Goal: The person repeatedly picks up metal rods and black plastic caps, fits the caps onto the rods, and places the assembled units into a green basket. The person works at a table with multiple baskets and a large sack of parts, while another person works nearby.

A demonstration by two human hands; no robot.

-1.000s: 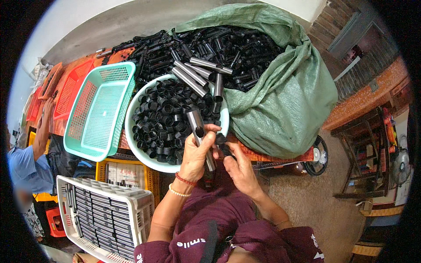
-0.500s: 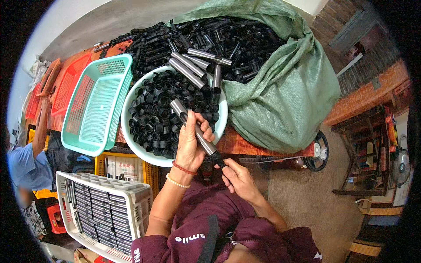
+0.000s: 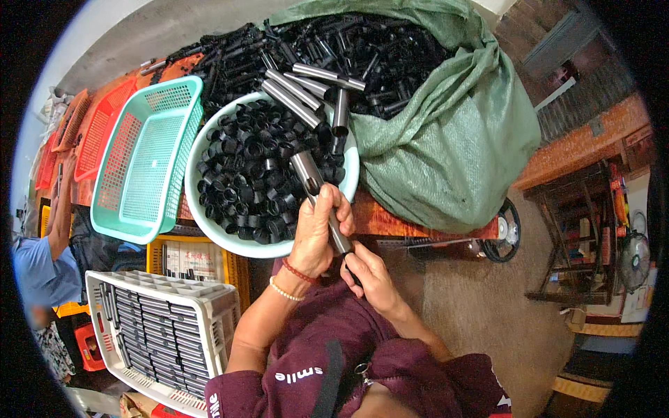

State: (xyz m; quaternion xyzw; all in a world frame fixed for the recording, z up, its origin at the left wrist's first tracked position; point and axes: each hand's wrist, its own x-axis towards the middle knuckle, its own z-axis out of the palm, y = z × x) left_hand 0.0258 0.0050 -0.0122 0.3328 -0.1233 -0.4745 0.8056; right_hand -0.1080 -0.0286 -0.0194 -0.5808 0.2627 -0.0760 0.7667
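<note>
My left hand (image 3: 319,228) is closed around a silver metal tube (image 3: 305,169), which slants over the near right side of a pale mint basin (image 3: 351,177). A slot shows in the tube near its upper end. At the tube's lower end, the fingers of my right hand (image 3: 373,279) are pinched on a black end piece, mostly hidden by them. Short black plastic rings (image 3: 244,167) fill the basin. Several similar silver tubes (image 3: 291,103) with black ends lie across its far right edge.
Behind the basin spreads a heap of black parts (image 3: 265,49) beside a green woven sack (image 3: 446,160). Left are a mint basket (image 3: 115,226) and red baskets (image 3: 104,129). A white crate (image 3: 226,306) holds stacked tubes. At far left another person's arm (image 3: 61,219) reaches toward the baskets.
Both hands and the tube have shifted slightly to the right in view. My right fingers now cover more of the black end piece. The view itself has moved a little.
</note>
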